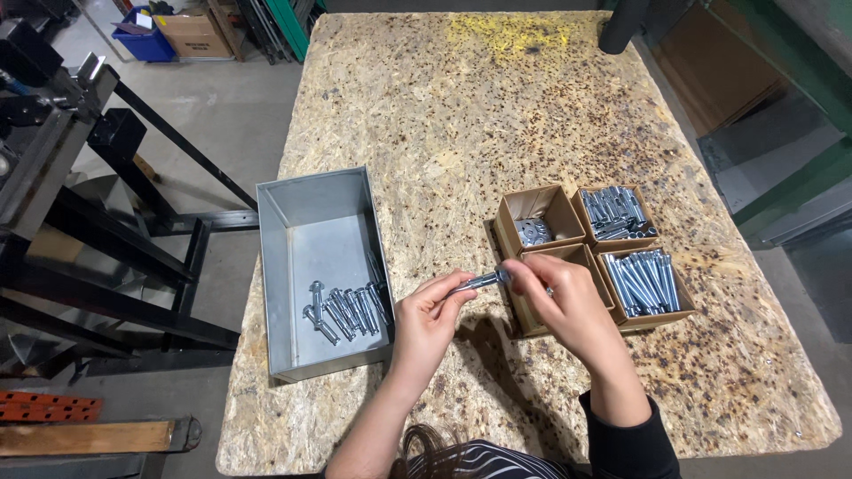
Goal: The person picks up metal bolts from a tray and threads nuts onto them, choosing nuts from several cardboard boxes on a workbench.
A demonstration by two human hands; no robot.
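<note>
Left hand (426,324) grips a bolt (479,282) by its end — right hand (568,297) pinches the other end. Better keep the bolt level over the worktop (497,115).

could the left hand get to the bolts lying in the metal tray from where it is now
Probably yes: the left hand sits just beside the open-topped metal tray, nothing lies between it and the bolts, though it holds a bolt.

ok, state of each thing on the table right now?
bolt: held at both ends, above the table
left hand: grip shut on bolt
right hand: grip shut on bolt
metal bin: open, few bolts inside
four cardboard boxes: open, holding hardware
</note>
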